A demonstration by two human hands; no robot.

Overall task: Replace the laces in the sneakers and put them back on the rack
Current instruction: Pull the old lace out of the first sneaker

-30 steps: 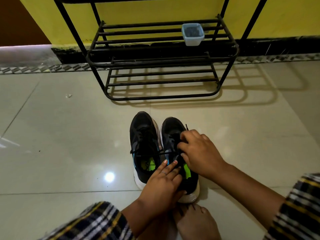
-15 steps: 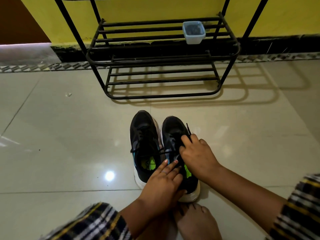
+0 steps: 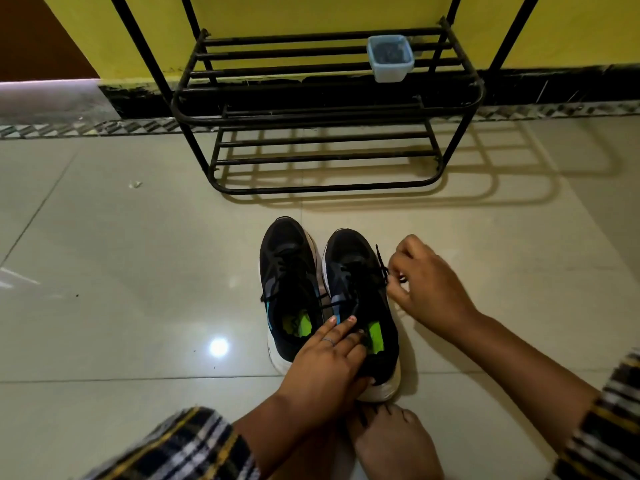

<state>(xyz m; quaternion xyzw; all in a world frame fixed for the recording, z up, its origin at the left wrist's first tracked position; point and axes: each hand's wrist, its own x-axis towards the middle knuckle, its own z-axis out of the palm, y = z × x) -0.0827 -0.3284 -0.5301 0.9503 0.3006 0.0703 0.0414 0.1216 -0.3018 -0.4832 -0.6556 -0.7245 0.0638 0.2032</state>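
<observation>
Two sneakers (image 3: 325,299), two hands, one rack (image 3: 325,109), one tub (image 3: 389,58).

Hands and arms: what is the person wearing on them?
Both forearms are bare below checked sleeves in black, white and yellow, pushed up toward the elbows. The left hand has a thin silver ring on one finger. The right hand shows no ring.

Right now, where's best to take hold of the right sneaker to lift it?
Probably the heel collar of the right sneaker, from the near side: its opening faces up, and the left hand already rests there. The right hand pinches the lace.
</observation>
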